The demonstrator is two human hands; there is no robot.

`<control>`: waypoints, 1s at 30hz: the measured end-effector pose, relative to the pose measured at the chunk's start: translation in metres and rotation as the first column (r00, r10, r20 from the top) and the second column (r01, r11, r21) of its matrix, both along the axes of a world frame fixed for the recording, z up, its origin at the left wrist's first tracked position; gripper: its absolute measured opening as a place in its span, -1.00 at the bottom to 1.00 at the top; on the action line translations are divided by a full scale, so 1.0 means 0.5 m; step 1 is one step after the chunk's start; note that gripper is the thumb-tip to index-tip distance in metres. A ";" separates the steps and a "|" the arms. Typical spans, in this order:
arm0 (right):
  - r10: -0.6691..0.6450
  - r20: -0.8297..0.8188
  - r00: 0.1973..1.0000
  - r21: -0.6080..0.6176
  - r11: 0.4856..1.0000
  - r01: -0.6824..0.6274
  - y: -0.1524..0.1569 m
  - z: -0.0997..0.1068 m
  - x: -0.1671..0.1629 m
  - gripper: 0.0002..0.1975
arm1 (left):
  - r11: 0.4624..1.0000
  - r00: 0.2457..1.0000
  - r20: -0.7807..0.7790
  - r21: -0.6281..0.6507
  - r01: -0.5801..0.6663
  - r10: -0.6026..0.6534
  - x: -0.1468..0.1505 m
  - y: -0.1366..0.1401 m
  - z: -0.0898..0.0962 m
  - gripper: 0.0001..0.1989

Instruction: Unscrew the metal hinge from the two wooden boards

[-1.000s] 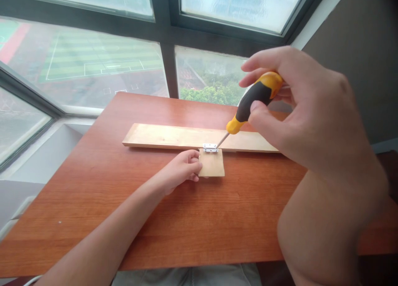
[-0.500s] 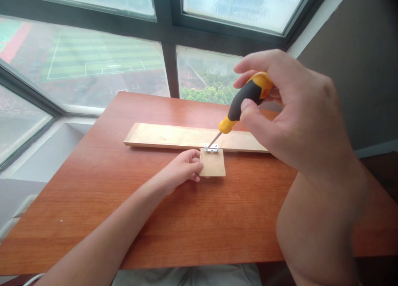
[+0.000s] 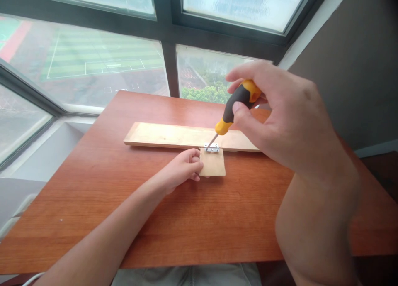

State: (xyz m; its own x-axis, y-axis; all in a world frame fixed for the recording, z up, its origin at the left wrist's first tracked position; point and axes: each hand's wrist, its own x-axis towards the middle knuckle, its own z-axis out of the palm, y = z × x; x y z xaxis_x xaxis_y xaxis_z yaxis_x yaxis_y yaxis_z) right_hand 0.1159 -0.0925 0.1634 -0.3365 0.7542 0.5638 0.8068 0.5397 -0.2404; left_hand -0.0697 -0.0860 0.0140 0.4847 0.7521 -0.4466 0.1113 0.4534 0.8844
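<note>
My right hand (image 3: 276, 116) is closed around the black and yellow handle of a screwdriver (image 3: 238, 105). The tool leans to the right, its thin tip down at the left part of a small silver hinge (image 3: 212, 147). That hinge spans the edge of a long pale wooden board (image 3: 168, 135) and a small square wooden piece (image 3: 212, 163) in front of it. With thumb and fingers, my left hand (image 3: 186, 165) grips the small piece by its left edge; some fingertips are hidden beneath it. Any screw under the tip is too small to make out.
The boards rest on a reddish-brown wooden table (image 3: 192, 219). Behind it stand windows with dark frames (image 3: 170, 66), and a grey wall (image 3: 357, 70) is at the right. A tiny white speck (image 3: 61, 220) lies on the table's left side.
My right hand and the screwdriver's handle have shifted left and slightly down, so the tool stands a little steeper. The tip stays at the hinge; my left hand holds still.
</note>
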 end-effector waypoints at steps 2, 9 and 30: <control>-0.031 0.003 1.000 -0.019 0.999 0.031 0.004 -0.004 -0.001 -0.80 | 1.000 1.000 0.002 -0.002 0.005 -0.005 0.000 0.000 -0.001 -0.78; -0.009 0.021 1.000 -0.053 0.999 0.010 0.000 -0.004 -0.004 -0.76 | 1.000 1.000 -0.008 -0.012 -0.007 0.007 0.003 0.000 0.006 -0.80; -0.046 0.008 0.999 0.046 0.998 0.046 0.004 -0.003 -0.010 -0.91 | 0.958 0.960 0.154 -0.204 -0.200 0.233 0.033 -0.018 0.011 -0.72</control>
State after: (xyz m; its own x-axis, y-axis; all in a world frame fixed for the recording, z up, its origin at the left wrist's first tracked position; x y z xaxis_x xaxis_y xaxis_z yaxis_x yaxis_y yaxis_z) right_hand 0.1109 -0.0907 0.1617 -0.3071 0.7423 0.5956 0.8329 0.5124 -0.2091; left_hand -0.0534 -0.0952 0.0196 0.4017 0.7603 -0.5105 -0.1564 0.6062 0.7798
